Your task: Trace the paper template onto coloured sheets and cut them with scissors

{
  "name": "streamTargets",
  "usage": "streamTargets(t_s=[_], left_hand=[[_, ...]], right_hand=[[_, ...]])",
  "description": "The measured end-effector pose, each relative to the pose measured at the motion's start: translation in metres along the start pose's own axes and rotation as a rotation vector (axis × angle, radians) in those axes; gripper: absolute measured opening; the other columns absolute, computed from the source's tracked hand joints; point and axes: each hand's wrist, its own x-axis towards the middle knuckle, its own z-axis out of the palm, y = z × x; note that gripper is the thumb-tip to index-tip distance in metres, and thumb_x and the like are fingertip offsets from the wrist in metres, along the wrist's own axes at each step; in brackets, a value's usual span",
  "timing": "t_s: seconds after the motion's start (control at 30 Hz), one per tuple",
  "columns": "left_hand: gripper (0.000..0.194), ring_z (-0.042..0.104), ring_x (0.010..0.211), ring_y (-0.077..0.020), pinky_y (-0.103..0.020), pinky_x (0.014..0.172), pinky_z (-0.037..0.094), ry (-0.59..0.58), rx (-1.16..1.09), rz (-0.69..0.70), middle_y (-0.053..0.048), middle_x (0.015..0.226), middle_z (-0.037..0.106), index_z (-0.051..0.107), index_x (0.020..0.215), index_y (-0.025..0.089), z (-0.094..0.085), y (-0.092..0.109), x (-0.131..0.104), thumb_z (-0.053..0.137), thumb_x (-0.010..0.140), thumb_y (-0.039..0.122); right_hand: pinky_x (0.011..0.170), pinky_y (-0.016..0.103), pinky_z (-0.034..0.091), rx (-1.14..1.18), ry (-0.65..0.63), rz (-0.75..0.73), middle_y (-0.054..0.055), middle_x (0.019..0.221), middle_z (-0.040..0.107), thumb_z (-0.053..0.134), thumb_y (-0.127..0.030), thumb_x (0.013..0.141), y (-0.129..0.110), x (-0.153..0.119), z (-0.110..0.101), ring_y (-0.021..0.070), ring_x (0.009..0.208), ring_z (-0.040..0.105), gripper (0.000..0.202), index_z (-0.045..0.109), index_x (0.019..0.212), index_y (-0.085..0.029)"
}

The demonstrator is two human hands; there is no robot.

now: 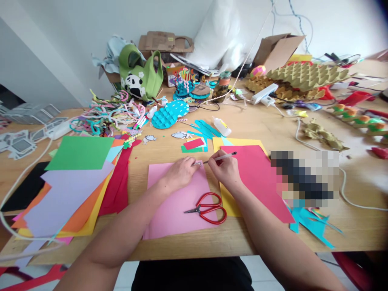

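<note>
My right hand (226, 166) is closed around a slim pen (222, 157) whose tip points left. The tip is close to a small pale paper cutout with dark outlines (199, 164). My left hand (181, 173) has its fingers bent together at the left end of that cutout, over the far part of a pink sheet of paper (172, 214). Its fingertips are partly hidden. Red-handled scissors (209, 209) lie on the near right part of the pink sheet, blades slightly apart and pointing left.
Coloured sheets (75, 182) are stacked at left; a red sheet (251, 173) lies over yellow on the right. Beyond my hands are fish cutouts (181, 135), blue strips (206, 129) and a glue bottle (222, 126). Pipe cleaners (106, 115) and egg trays (306, 76) stand further back.
</note>
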Motion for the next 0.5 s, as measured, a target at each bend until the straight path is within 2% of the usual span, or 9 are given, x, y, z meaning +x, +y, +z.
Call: streamTargets(t_s=[0.1,0.23,0.37,0.5], left_hand=[[0.029,0.055,0.091,-0.0197,-0.033,0.082,0.048,0.016,-0.031,-0.001,-0.007,0.093,0.057,0.062,0.11,0.016,0.002,-0.002,0.0,0.037,0.095,0.017],[0.029,0.058,0.091,-0.0189,-0.033,0.084,0.049,0.075,-0.119,-0.007,-0.007,0.09,0.06,0.062,0.109,0.015,0.004,-0.005,-0.001,0.038,0.093,0.011],[0.031,0.06,0.092,-0.0202,-0.034,0.083,0.05,0.098,-0.186,-0.039,-0.008,0.091,0.063,0.063,0.107,0.014,0.005,-0.008,-0.002,0.042,0.086,0.005],[0.036,0.061,0.095,-0.0194,-0.031,0.084,0.05,0.121,-0.334,-0.118,-0.008,0.097,0.067,0.066,0.1,0.015,0.001,-0.014,-0.002,0.045,0.076,-0.002]], right_hand=[[0.052,0.024,0.04,0.05,0.04,-0.039,0.0,0.061,0.063,0.052,-0.028,0.077,0.002,-0.001,0.0,0.014,0.052,0.057,0.011,0.054,0.069,-0.02],[0.059,0.025,0.047,0.183,-0.005,-0.112,0.004,0.079,0.069,0.05,-0.034,0.087,0.006,-0.001,0.002,0.0176,0.072,0.066,0.016,0.059,0.088,-0.021],[0.079,0.033,0.05,0.125,-0.105,-0.332,0.006,0.093,0.07,0.045,-0.027,0.092,0.01,0.001,0.004,0.0204,0.092,0.064,0.023,0.062,0.106,-0.023],[0.081,0.036,0.051,0.008,-0.172,-0.497,0.011,0.099,0.065,0.048,-0.02,0.087,0.016,0.002,0.007,0.0234,0.098,0.059,0.025,0.064,0.106,-0.021]])
